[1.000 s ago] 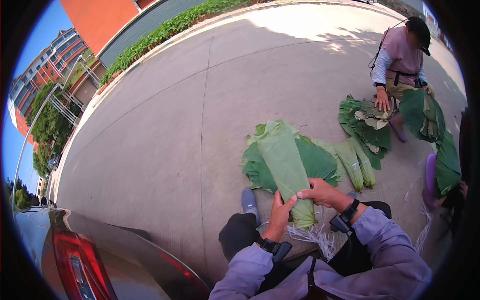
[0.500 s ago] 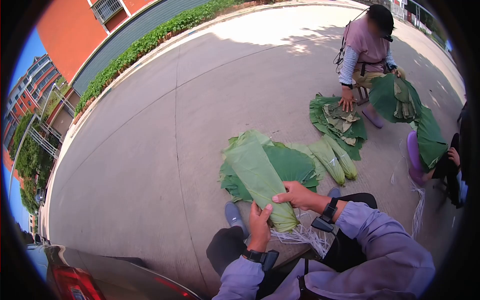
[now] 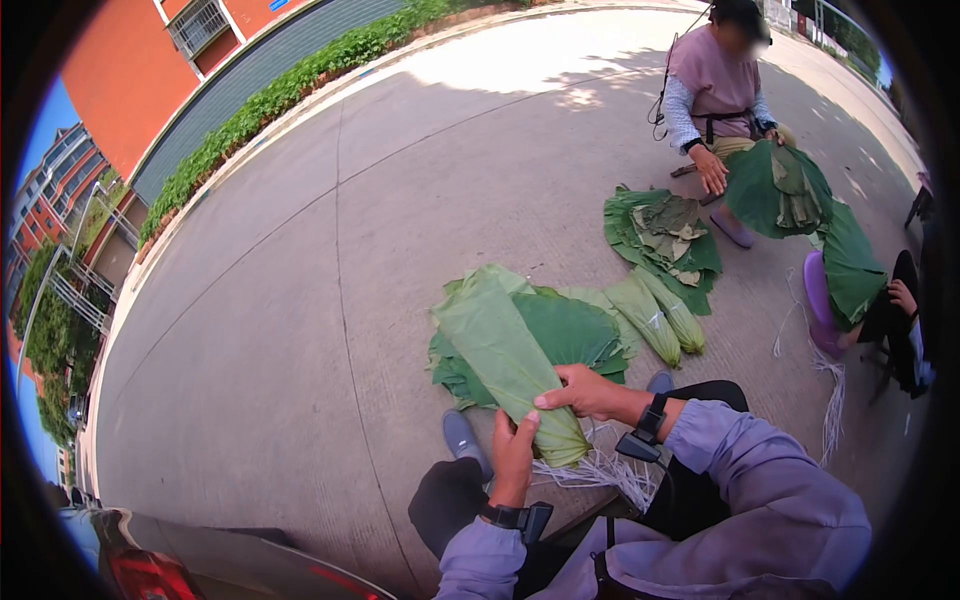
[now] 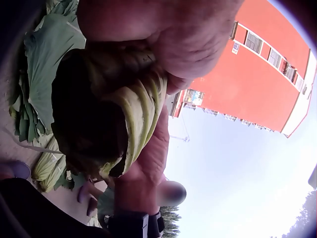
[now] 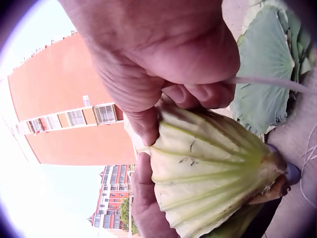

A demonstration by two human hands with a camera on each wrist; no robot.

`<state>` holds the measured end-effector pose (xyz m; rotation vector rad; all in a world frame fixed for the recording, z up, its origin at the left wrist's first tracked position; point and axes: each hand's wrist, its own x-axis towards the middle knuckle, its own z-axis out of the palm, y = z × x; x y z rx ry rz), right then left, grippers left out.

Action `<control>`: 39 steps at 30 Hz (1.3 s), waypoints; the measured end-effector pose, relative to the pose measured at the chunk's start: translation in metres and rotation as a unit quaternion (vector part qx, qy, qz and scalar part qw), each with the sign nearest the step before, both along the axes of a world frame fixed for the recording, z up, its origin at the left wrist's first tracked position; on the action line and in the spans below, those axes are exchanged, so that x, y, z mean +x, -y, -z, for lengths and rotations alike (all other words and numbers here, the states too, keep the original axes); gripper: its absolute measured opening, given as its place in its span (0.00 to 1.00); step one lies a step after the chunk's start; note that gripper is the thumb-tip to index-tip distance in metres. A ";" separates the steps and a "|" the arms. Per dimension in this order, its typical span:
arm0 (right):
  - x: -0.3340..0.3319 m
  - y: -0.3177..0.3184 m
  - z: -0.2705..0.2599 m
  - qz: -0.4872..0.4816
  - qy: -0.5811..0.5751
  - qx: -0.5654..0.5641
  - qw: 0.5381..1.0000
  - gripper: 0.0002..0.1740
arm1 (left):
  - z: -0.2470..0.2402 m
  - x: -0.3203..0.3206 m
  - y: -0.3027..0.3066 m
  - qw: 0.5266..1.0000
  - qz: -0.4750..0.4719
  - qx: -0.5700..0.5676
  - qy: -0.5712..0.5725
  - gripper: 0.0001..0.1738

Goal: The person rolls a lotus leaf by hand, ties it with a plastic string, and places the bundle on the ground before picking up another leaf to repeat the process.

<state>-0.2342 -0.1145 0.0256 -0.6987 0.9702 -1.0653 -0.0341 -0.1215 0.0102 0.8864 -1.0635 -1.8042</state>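
A long, flat-folded bundle of large green lotus leaves (image 3: pixel 498 345) slants above the lap in the head view. My left hand (image 3: pixel 513 452) grips its near left edge, thumb on top. From the right, my right hand (image 3: pixel 588 391) holds the same end, its thumb pressing the upper face close to the left thumb. Pale, ribbed folds (image 5: pixel 198 163) gather toward the bundle's narrow end in the right wrist view. A thin white strand (image 5: pixel 270 82) runs out from beside the right hand's fingers. Seen from the left wrist, the bundle's end (image 4: pixel 143 111) is dark and hollow between the hands.
Under the bundle lies a pile of lotus leaves (image 3: pixel 590 330), with tied leaf bundles (image 3: pixel 645 316) beside it. White strings (image 3: pixel 610 476) lie by my feet. Another person (image 3: pixel 715 85) sits near a second leaf pile (image 3: pixel 660 230). A car (image 3: pixel 190 560) stands lower left.
The head view has turned, so the scene sits farther left in it. The other person's hand has lifted off the second leaf pile. Both my hands keep hold of the bundle.
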 end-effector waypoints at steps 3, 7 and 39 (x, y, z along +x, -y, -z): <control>0.001 0.000 -0.005 -0.001 0.005 -0.007 1.000 0.31 | 0.005 0.001 0.003 0.999 -0.007 -0.029 0.036 0.25; -0.002 0.001 -0.017 -0.025 0.002 -0.017 1.000 0.26 | 0.003 0.003 0.005 1.000 -0.012 -0.011 -0.013 0.23; -0.020 0.017 0.006 0.013 0.022 -0.045 0.999 0.16 | -0.015 0.010 0.006 0.954 0.155 0.130 -0.223 0.42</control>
